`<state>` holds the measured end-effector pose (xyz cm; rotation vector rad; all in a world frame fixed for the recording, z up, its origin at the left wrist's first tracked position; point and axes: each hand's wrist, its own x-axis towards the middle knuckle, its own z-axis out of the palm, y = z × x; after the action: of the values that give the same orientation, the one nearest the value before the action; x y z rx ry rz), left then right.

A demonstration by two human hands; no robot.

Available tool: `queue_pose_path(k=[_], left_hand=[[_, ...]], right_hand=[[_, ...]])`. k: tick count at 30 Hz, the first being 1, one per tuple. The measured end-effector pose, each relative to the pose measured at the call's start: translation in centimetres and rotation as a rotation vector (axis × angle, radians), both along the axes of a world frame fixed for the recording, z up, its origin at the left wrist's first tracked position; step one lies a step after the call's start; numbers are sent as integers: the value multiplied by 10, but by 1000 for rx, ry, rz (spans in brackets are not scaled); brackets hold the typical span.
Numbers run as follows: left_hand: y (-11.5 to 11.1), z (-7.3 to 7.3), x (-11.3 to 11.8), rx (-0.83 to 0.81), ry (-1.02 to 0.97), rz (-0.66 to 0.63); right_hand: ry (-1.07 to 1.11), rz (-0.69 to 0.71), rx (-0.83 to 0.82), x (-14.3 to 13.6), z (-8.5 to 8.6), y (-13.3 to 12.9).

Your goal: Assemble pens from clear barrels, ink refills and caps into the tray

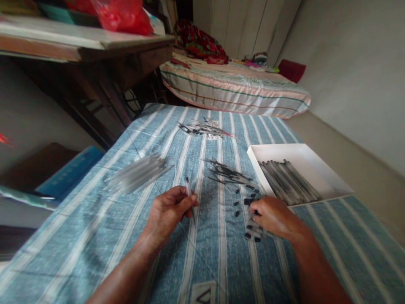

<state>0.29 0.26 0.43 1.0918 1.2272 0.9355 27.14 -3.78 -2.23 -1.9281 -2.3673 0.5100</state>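
My left hand (172, 204) pinches a slim translucent pen (188, 188) with a dark upper end, held nearly upright above the cloth. To the right, my right hand (274, 215) has its fingers closed at a black-ended pen cap (247, 202); the fingertips are partly hidden. More translucent caps with black ends (253, 232) lie under and beside this hand. Small black plugs (237, 214) are scattered just left of it. Beyond them lies a loose heap of thin black pieces (229, 172). A blurred pile of pale translucent pen barrels (139, 173) rests left of my left hand.
At right stands a white open box (329, 169) with a row of dark pens (287, 181). Thin refills (207, 128) lie at the far end of the striped tablecloth (158, 261). A wooden table (120, 46) with a red bag (125, 17) and a bed (234, 86) stand beyond.
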Motion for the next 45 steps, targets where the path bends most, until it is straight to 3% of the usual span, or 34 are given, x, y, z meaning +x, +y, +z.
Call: queue_pose_path(k=[6, 10, 17, 32, 45], left_hand=[[-1, -4, -2, -23, -126, -24], [-4, -6, -1, -60, -280, 9], [-6, -6, 1, -39, -355, 58], [-8, -9, 8, -83, -345, 43], [-5, -19, 8, -80, -344, 91]], right_hand=[[359, 5, 2, -22, 11, -2], [642, 58, -16, -46, 8, -8], [854, 49, -102, -75, 2, -16], [1052, -97, -83, -86, -17, -17], [870, -41, 303, -91, -8, -11]])
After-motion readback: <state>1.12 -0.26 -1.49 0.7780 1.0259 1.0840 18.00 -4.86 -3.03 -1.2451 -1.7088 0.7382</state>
